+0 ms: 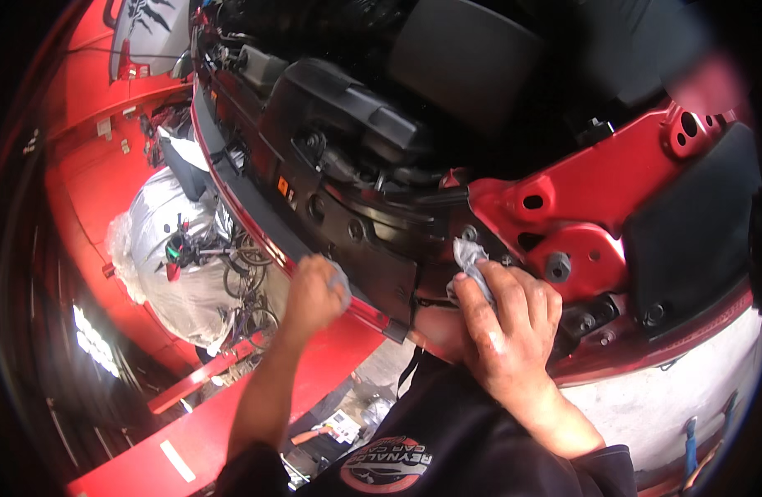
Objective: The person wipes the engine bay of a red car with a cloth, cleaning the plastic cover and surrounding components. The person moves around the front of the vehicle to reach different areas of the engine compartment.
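Over the front edge of a red car's open engine bay, my left hand (310,294) is closed around a bunched grey cloth (339,286). It rests at the red trim strip (368,313) along that edge. My right hand (513,327) presses a crumpled, light grey cloth (470,255) between thumb and fingers, near the corner where the black front panel (372,269) meets the red fender metal (571,178). Its palm side and the surface beneath are hidden. A bolted red hinge bracket (575,261) sits just right of these fingers.
Inside the bay lies a black engine cover (348,108). Bicycles (248,273) stand left of the car beside a large object under silvery plastic sheeting (169,224). A red beam (190,447) crosses at lower left; a white wall (662,406) is at right.
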A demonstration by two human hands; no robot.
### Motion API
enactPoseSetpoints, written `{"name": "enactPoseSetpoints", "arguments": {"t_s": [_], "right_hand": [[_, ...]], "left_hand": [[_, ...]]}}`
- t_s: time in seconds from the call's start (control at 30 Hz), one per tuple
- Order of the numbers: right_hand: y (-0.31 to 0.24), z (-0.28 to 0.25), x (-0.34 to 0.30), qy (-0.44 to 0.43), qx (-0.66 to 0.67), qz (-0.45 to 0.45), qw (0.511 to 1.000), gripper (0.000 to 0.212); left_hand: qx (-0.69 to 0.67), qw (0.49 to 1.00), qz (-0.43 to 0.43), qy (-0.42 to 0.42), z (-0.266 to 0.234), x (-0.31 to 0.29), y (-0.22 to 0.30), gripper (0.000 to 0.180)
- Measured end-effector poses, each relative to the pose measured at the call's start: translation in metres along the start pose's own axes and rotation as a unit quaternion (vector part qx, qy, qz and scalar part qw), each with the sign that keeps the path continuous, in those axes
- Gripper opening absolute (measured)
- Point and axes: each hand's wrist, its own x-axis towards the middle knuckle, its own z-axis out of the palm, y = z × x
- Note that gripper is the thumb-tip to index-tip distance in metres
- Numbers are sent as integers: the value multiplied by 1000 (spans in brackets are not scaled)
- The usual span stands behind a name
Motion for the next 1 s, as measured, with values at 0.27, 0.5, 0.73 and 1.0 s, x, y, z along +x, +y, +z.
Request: {"name": "enactPoseSetpoints", "arguments": {"t_s": [0.27, 0.5, 0.73, 1.0], "right_hand": [[3, -4, -9, -29, 30, -22, 999, 40], [0, -3, -8, -56, 96, -10, 994, 42], [-2, -5, -8, -72, 101, -28, 992, 42], [-2, -7, -8, -66, 105, -12, 992, 42]], "left_hand": [[387, 913, -130, -18, 18, 39, -19, 14], [-42, 991, -128, 14, -76, 27, 66, 32], [164, 982, -82, -34, -43, 42, 12, 43], [92, 977, -47, 188, -31, 41, -65, 65]]}}
